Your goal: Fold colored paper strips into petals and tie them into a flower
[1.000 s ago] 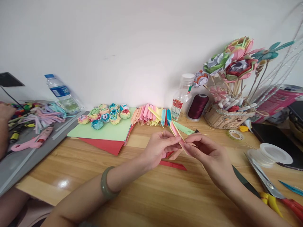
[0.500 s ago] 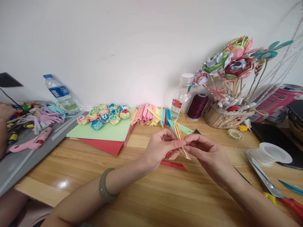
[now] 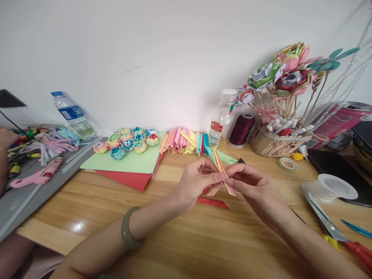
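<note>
Pinching folded paper point(image 3: 219, 162) with left hand point(image 3: 199, 179) and right hand point(image 3: 255, 185).
From afar I see narrow yellow-and-pink layers, fingertips point(image 3: 222, 176) nipped on them; covered middle unclear.

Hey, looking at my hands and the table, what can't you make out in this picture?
All in the head view:
- Folded paper bundle: its middle is covered by fingers of the left hand and right hand.
- Red paper strip: left end hidden behind the left hand.
- Scissors: red handle cut off by the right edge.
- Another person's hand: cut off by the left edge.
- White-capped bottle's label: print too small.
</note>
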